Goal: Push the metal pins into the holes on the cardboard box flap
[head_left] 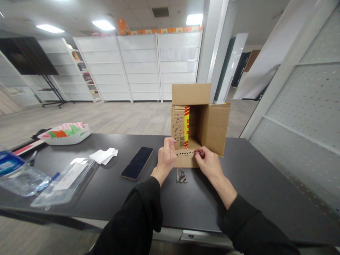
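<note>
An open cardboard box (216,127) stands on the dark table, its opening facing me. Its left flap carries several dark nail heads and a yellow-and-red tape strip, and its lower flap (187,163) has rows of small holes. My left hand (167,154) is closed at the left edge of the box, by the lower flap; what it holds, if anything, is hidden. The fingers of my right hand (208,161) are pinched at the right part of the lower flap, on something too small to make out. Several nails (181,175) lie side by side just in front of the box.
A phone (137,163) lies left of my left hand. Farther left are white tissues (104,156), a clear plastic case (66,182), a water bottle (22,177) and a white basket (66,139) with colourful cloth. A perforated panel (305,106) rises at the right.
</note>
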The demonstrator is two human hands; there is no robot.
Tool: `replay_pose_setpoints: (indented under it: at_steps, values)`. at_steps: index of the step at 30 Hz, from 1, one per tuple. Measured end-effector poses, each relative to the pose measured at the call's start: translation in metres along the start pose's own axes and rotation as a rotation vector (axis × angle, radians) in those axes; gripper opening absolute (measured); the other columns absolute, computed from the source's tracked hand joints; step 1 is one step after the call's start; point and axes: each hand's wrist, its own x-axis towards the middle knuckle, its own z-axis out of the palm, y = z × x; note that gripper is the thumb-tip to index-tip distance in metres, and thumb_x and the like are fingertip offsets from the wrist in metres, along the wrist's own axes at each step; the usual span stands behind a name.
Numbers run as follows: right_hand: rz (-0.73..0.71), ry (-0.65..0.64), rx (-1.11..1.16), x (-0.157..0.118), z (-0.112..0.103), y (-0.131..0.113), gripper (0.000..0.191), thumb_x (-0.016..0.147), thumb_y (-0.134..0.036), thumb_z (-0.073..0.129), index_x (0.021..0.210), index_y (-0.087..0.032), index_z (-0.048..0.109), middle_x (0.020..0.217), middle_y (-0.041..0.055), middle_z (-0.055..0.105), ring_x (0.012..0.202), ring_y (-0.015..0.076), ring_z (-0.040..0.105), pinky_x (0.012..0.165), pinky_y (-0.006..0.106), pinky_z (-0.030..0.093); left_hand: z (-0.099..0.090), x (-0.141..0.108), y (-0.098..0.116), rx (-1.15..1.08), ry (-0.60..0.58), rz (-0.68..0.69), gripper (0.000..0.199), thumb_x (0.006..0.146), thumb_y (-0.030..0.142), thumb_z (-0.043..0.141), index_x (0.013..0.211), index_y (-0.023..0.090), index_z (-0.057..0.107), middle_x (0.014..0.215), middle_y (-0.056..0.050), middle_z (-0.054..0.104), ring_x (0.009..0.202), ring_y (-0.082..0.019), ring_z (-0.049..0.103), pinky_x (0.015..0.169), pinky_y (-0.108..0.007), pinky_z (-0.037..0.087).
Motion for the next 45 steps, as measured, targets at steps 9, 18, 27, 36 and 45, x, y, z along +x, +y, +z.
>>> replay_pose_setpoints:
  at_steps: [9,18,27,36,45]
  values:
    - [0.045,-0.018,-0.05,-0.001,-0.001,-0.001,0.021,0.08,-0.029,0.05,0.088,-0.022,0.069,0.069,0.0014,0.067,0.06,0.0158,0.056,0.058,0.026,0.034,0.0,0.0,-0.001,-0.001,0.054,0.075,0.024,0.101,0.034,0.032,0.107,0.022,0.051,0.073,0.001,0.06,0.055,-0.01,0.05,0.054,-0.023,0.037]
    - [0.056,-0.046,-0.053,-0.001,-0.001,-0.003,0.02,0.081,-0.028,0.05,0.088,-0.022,0.068,0.071,0.0022,0.067,0.063,0.0164,0.057,0.06,0.027,0.035,0.002,0.004,-0.003,-0.077,0.091,0.27,0.017,0.096,0.018,0.037,0.101,0.021,0.053,0.086,-0.001,0.061,0.077,-0.012,0.059,0.068,-0.024,0.046]
    - [0.076,-0.062,-0.064,-0.001,-0.002,-0.004,0.018,0.081,-0.029,0.051,0.088,-0.022,0.066,0.072,0.0018,0.067,0.065,0.0166,0.058,0.059,0.026,0.033,-0.001,0.007,0.0,-0.106,0.09,0.375,0.027,0.081,-0.002,0.037,0.085,0.02,0.053,0.082,-0.001,0.055,0.079,-0.012,0.054,0.071,-0.024,0.045]
    - [0.056,-0.042,-0.047,-0.001,0.0,-0.003,0.019,0.08,-0.028,0.05,0.086,-0.021,0.066,0.069,0.0015,0.066,0.06,0.0154,0.055,0.058,0.027,0.034,-0.006,0.006,0.007,-0.082,0.036,0.266,0.024,0.074,-0.001,0.036,0.069,0.02,0.046,0.067,0.002,0.049,0.066,-0.011,0.049,0.062,-0.022,0.039]
    - [0.07,-0.041,-0.05,-0.001,0.0,-0.004,0.019,0.08,-0.029,0.05,0.086,-0.021,0.066,0.07,0.0018,0.067,0.062,0.0162,0.057,0.058,0.027,0.033,-0.008,0.003,0.008,-0.013,-0.077,0.215,0.021,0.066,0.003,0.035,0.054,0.019,0.042,0.054,0.003,0.045,0.055,-0.01,0.043,0.055,-0.023,0.032]
